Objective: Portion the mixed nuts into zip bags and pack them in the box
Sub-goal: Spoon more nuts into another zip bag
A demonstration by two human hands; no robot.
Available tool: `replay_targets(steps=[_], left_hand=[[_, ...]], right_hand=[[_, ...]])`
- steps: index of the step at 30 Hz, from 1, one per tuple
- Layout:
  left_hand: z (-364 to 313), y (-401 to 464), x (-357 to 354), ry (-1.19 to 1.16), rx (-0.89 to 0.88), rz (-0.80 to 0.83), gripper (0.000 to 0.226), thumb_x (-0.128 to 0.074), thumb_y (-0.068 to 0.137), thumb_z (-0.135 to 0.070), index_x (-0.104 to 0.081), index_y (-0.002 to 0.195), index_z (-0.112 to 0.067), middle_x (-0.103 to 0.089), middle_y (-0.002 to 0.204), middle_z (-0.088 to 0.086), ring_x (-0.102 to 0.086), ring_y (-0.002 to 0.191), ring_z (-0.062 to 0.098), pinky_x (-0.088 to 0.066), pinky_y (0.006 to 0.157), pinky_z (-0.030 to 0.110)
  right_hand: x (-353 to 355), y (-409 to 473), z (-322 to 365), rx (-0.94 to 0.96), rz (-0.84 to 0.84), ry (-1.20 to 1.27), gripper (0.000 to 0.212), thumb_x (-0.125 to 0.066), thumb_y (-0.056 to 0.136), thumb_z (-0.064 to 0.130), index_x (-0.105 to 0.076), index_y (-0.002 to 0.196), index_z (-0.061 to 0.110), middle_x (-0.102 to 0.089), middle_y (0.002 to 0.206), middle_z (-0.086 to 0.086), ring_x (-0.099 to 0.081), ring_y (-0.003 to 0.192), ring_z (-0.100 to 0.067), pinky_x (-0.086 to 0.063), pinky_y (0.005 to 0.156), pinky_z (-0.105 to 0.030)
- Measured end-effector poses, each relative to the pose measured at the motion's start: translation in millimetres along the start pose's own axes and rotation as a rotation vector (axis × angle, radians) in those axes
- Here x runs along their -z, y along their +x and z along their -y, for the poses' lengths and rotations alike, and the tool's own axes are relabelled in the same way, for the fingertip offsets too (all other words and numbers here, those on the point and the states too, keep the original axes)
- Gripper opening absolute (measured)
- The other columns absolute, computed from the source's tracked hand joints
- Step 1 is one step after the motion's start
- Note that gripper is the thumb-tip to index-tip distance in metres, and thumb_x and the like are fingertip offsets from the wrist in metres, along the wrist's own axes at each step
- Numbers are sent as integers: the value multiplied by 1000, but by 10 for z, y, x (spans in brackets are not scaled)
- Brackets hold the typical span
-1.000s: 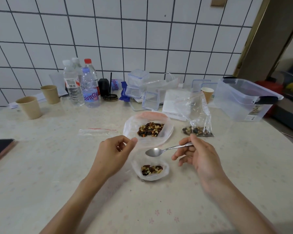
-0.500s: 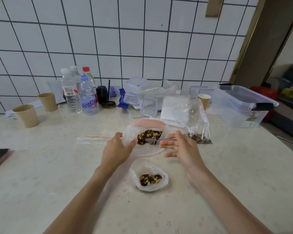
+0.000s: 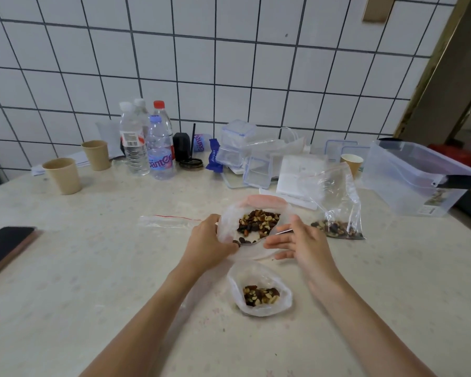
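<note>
A large clear bag of mixed nuts lies open at the table's middle. My left hand grips its near-left rim. My right hand holds a metal spoon whose bowl dips into the nuts. Just nearer to me stands a small open zip bag with a few nuts at its bottom. A filled zip bag leans at the right. An empty zip bag with a red strip lies flat at the left. The clear plastic box sits at the far right.
Two paper cups, several water bottles and small clear containers line the tiled wall. A dark phone lies at the left edge. A third paper cup stands near the box.
My right hand carried the spoon from above the small bag forward into the large bag of nuts. My left hand moved from the small bag's rim to the large bag's rim.
</note>
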State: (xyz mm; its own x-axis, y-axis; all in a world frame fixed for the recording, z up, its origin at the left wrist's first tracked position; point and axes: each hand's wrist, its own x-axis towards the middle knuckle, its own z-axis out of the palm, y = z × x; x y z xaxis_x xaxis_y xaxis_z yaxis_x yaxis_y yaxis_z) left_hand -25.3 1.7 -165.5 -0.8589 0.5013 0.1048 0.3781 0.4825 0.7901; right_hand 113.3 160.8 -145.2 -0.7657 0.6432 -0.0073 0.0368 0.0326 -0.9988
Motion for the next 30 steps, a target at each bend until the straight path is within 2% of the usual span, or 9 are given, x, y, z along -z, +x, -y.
replay_targets(steps=[2, 5, 11, 15, 18, 20, 23, 26, 30], left_hand=[[-25, -12, 20, -26, 21, 30, 56, -87, 73, -21, -60, 122, -18, -67, 109, 1, -65, 98, 22, -57, 76, 34], [-55, -32, 50, -51, 35, 52, 65, -89, 72, -21, -58, 129, -19, -66, 116, 1, -65, 102, 22, -58, 83, 38], [-85, -56, 74, -136, 63, 66, 61, -88, 71, -13, -61, 125, -20, -65, 112, -3, -68, 97, 21, -61, 85, 43], [-87, -38, 76, -215, 84, 59, 60, -90, 71, -14, -63, 124, -22, -66, 111, -6, -68, 96, 18, -61, 85, 40], [-75, -25, 58, -247, 87, 59, 56, -89, 73, -15, -64, 123, -23, -67, 112, -5, -69, 95, 19, -61, 88, 43], [-62, -24, 36, -270, 81, 52, 46, -85, 80, -18, -65, 121, -23, -68, 112, -5, -70, 94, 20, -62, 85, 43], [-54, -27, 13, -285, 56, 4, 25, -76, 91, -28, -66, 114, -24, -69, 109, -6, -73, 83, 16, -64, 68, 31], [-49, -19, -5, -311, 34, -56, 19, -71, 96, -29, -67, 113, -22, -69, 105, -6, -73, 66, 15, -60, 55, 27], [-46, -6, -24, -363, 42, -139, 13, -62, 103, -24, -63, 116, -24, -65, 103, -6, -70, 66, 14, -55, 48, 21]], right_hand=[[12, -4, -10, 5, 30, 7, 52, -36, 112, 39, -67, 101, -2, -78, 81, -18, -78, 81, -33, -60, 65, -39], [-24, -4, -35, -12, 62, 19, 51, -36, 112, 39, -66, 101, -2, -78, 82, -18, -79, 82, -32, -59, 63, -35], [-84, 94, -34, -148, -11, 199, 43, -41, 112, 31, -63, 103, -6, -78, 87, -22, -79, 83, -31, -62, 60, -30], [-94, 150, -28, -199, -90, 282, 41, -42, 112, 26, -64, 101, -7, -78, 87, -23, -79, 83, -32, -65, 68, -33], [-108, 152, -40, -174, -100, 277, 40, -40, 112, 24, -64, 103, -7, -78, 87, -22, -79, 84, -30, -65, 73, -31], [-130, 144, -58, -139, -100, 253, 37, -40, 112, 20, -64, 107, -7, -78, 88, -22, -79, 86, -28, -65, 77, -30], [-182, 128, -79, -75, -96, 173, 33, -41, 112, 19, -65, 112, -4, -79, 91, -19, -78, 90, -24, -63, 86, -32], [-210, 104, -93, -33, -70, 116, 33, -41, 112, 21, -67, 113, 2, -80, 93, -11, -78, 90, -18, -62, 88, -30], [-191, 108, -102, -52, -76, 141, 33, -41, 112, 19, -68, 113, 1, -81, 92, -11, -79, 90, -21, -62, 87, -33]])
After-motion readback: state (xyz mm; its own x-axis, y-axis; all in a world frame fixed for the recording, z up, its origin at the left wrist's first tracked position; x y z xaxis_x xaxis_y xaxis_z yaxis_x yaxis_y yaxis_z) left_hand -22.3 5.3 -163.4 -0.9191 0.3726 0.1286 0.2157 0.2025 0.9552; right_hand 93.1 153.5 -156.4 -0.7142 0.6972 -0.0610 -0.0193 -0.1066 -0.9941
